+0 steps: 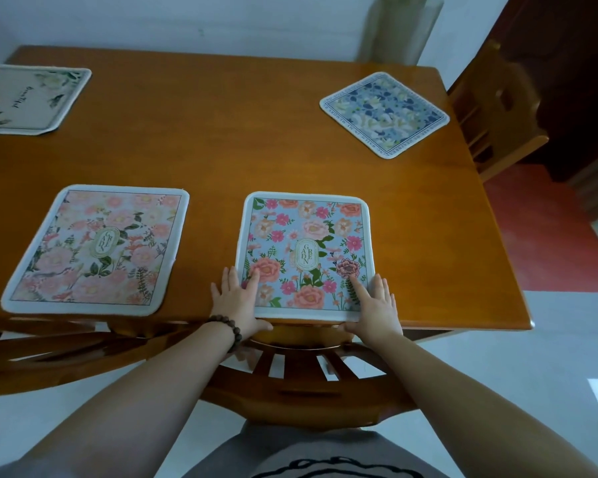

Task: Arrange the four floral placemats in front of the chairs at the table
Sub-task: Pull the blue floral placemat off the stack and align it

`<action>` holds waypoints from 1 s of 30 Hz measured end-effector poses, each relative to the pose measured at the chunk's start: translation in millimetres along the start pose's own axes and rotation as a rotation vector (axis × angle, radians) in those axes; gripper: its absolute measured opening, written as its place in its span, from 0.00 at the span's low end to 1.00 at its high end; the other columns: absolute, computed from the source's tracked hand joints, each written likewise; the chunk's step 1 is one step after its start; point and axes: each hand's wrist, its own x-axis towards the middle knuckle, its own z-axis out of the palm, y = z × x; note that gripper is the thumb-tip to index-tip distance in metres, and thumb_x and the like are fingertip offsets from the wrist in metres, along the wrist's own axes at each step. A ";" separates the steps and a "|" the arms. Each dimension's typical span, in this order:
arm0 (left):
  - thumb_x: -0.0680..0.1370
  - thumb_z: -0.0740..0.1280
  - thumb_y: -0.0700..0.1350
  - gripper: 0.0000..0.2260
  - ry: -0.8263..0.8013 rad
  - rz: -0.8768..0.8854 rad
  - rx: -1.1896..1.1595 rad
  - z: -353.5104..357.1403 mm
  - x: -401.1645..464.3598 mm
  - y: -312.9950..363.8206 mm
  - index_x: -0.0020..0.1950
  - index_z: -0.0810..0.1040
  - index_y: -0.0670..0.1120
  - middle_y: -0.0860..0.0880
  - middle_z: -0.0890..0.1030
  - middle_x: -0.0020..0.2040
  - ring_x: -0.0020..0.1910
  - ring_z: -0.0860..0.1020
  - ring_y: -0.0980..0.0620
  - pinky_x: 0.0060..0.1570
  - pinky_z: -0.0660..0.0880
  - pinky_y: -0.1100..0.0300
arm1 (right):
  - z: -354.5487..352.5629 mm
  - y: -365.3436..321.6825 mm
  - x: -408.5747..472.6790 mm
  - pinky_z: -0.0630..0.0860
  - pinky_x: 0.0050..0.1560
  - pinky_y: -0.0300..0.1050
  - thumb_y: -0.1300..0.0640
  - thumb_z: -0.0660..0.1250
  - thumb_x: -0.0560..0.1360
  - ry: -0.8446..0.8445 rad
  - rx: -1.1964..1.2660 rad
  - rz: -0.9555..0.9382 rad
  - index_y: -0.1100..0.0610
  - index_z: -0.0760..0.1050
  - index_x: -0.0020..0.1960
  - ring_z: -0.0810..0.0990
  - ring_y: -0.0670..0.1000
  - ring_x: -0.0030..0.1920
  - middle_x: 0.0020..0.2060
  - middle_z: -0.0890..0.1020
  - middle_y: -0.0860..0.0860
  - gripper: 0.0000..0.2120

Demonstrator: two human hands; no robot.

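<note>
Left hand (237, 301) and right hand (373, 305) spread flat, pressing near corners of blue mat (304, 253); pink mat (97, 250) left of left hand, on table (239, 132).

Four floral placemats lay on the counter (256, 132) — pale pink (95, 250), blue-and-pink (304, 257), navy-blue (384, 113), cream (28, 98). Three chairs showed — near (301, 384), near-left (49, 350), right (497, 112). Two hands — left hand (237, 305), right hand (373, 305).
</note>
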 end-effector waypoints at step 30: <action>0.65 0.73 0.66 0.50 0.095 0.076 -0.099 4.5 0.5 5.4 0.77 0.49 0.52 0.40 0.44 0.77 0.76 0.40 0.42 0.72 0.42 0.43 | -4.1 15.7 3.7 0.45 0.73 0.64 0.43 0.75 0.67 0.018 0.034 0.074 0.44 0.45 0.77 0.38 0.60 0.75 0.77 0.43 0.53 0.51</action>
